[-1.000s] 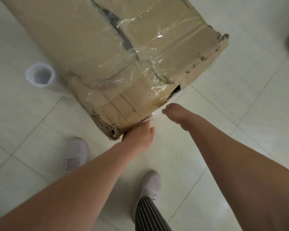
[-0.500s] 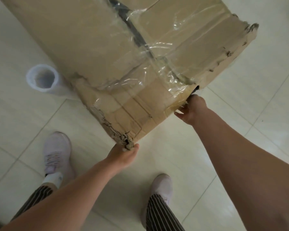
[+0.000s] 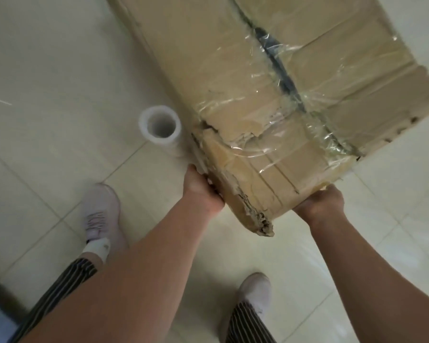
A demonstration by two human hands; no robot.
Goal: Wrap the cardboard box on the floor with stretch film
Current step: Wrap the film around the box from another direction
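A long, battered cardboard box [image 3: 233, 70] fills the upper right of the view, its near end torn and crossed by a band of clear stretch film [image 3: 278, 120]. My left hand [image 3: 201, 191] grips the box's near left edge. My right hand [image 3: 320, 204] grips the bottom edge on the right, fingers hidden under the box. The near end looks raised off the floor. A roll of stretch film [image 3: 160, 127] stands upright on the tiles just left of the box, with film running from it towards the box.
Pale floor tiles [image 3: 47, 82] lie all around. My two feet in light shoes stand close below the box, the left shoe [image 3: 100, 214] and the right shoe [image 3: 255, 292]. A dark edge [image 3: 0, 300] shows at the bottom left corner.
Both hands moved from the box's near corner to grip its two sides. The box swung to the right in view and its near end came closer. The roll now appears nearer the centre.
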